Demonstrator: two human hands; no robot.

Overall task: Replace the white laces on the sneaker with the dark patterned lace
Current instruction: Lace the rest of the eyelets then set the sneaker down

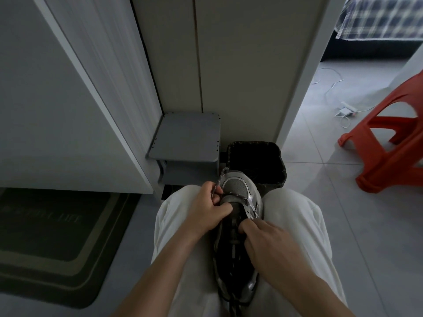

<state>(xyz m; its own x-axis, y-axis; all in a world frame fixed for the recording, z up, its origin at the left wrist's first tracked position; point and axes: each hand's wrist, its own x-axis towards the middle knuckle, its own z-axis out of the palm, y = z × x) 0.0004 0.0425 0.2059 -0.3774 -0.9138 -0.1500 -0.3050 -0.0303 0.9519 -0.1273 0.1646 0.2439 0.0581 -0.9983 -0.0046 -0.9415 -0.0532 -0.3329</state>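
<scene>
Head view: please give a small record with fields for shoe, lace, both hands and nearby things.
shoe: grey mesh sneaker, on the lap, toe pointing away
lace: dark patterned lace, crossing the eyelets nearest the toe
white lace: none visible
left hand: pinches the lace at the shoe's left side
right hand: fingers curled on the sneaker's right eyelet edge
nearby: black bin beyond the toe; red plastic stool to the right
</scene>
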